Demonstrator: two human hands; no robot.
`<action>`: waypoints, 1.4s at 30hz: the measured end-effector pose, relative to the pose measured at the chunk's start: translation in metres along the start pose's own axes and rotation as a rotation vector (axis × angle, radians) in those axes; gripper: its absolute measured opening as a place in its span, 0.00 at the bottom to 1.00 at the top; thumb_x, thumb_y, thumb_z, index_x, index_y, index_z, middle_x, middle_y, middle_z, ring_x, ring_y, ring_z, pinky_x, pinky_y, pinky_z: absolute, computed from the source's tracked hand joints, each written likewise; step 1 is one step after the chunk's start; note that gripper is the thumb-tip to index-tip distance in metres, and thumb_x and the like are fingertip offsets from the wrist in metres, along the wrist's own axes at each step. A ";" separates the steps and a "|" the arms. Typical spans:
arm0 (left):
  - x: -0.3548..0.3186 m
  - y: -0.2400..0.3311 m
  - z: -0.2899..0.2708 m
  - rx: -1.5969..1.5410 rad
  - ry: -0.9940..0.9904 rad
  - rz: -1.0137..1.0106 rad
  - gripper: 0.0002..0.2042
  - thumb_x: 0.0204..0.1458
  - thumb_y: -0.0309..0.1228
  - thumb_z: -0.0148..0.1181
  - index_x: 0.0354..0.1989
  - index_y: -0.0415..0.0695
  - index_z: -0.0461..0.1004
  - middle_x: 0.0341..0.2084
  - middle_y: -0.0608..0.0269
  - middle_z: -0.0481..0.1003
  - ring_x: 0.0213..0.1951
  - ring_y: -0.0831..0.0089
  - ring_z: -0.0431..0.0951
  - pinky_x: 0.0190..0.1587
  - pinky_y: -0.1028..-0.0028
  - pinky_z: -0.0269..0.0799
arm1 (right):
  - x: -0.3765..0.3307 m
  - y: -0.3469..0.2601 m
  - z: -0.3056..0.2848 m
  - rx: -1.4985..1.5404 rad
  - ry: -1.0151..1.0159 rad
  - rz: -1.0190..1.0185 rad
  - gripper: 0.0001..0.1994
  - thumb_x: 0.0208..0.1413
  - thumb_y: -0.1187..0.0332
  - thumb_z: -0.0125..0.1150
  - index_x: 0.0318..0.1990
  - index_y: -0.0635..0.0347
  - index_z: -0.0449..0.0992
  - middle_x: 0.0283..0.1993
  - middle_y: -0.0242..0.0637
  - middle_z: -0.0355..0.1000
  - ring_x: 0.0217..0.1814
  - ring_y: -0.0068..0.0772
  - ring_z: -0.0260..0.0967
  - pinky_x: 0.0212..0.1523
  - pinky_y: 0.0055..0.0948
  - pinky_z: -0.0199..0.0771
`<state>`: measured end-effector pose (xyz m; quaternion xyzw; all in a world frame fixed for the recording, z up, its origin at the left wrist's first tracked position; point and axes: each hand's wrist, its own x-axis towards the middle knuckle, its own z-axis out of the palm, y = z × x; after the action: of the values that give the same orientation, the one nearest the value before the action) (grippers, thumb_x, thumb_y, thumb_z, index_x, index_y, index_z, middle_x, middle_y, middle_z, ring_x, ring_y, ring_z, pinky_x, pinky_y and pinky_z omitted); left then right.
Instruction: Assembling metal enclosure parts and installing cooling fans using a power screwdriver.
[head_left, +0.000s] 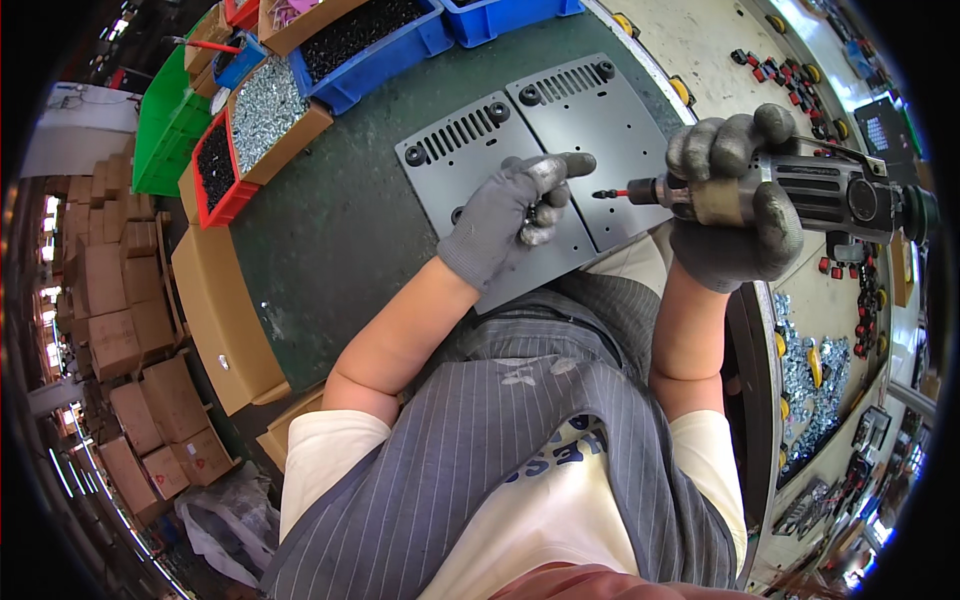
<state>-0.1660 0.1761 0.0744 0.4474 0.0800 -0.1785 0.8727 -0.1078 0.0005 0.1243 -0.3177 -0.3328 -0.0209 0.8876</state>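
My right hand [735, 200], in a grey glove, grips a power screwdriver [820, 190] with a metal and dark body. Its red-banded bit [610, 194] points left, above a grey metal plate [600, 130] with slots and holes. My left hand [515, 210], also gloved, is closed over a second such plate [440, 185], its index finger reaching toward the bit. Small dark, shiny bits show among its curled fingers; I cannot make out what they are. Black round feet [498, 112] sit at the slotted far ends of both plates. The left hand hides part of the nearer plate area.
Blue bins [350, 85] of black parts stand at the far edge of the green table [330, 240]. Left of them are a box of silver screws [268, 105], a red bin [225, 215] and a green crate [165, 140]. Cardboard boxes [105, 280] are stacked at left.
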 end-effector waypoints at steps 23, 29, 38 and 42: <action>0.022 0.007 -0.010 1.647 0.178 0.444 0.13 0.51 0.41 0.54 0.38 0.48 0.76 0.30 0.64 0.75 0.36 0.66 0.75 0.38 0.69 0.69 | -0.012 -0.007 -0.021 0.147 0.271 0.018 0.24 0.45 0.61 0.53 0.50 0.64 0.65 0.31 0.36 0.65 0.32 0.31 0.59 0.37 0.32 0.60; 0.062 0.027 -0.015 1.754 0.256 0.332 0.15 0.48 0.46 0.55 0.39 0.52 0.76 0.29 0.62 0.76 0.36 0.62 0.75 0.38 0.65 0.70 | -0.024 -0.015 -0.029 0.045 0.308 0.037 0.25 0.44 0.62 0.53 0.50 0.65 0.64 0.30 0.38 0.66 0.31 0.32 0.60 0.36 0.33 0.61; 0.022 -0.004 -0.003 1.698 0.077 0.360 0.14 0.45 0.41 0.59 0.39 0.51 0.77 0.28 0.59 0.75 0.33 0.62 0.76 0.35 0.66 0.70 | -0.042 -0.020 -0.028 -0.181 0.227 0.082 0.24 0.42 0.68 0.53 0.50 0.65 0.62 0.31 0.40 0.68 0.32 0.35 0.66 0.36 0.34 0.68; 0.004 -0.030 0.015 1.702 0.063 0.345 0.12 0.44 0.40 0.59 0.36 0.52 0.77 0.27 0.61 0.74 0.29 0.62 0.76 0.33 0.66 0.71 | -0.044 -0.009 -0.024 -0.214 0.236 0.121 0.24 0.41 0.72 0.54 0.50 0.65 0.62 0.31 0.40 0.68 0.32 0.34 0.66 0.35 0.35 0.69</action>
<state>-0.1744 0.1467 0.0597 0.9586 -0.1257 -0.0303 0.2537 -0.1299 -0.0285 0.0890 -0.4252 -0.2023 -0.0397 0.8813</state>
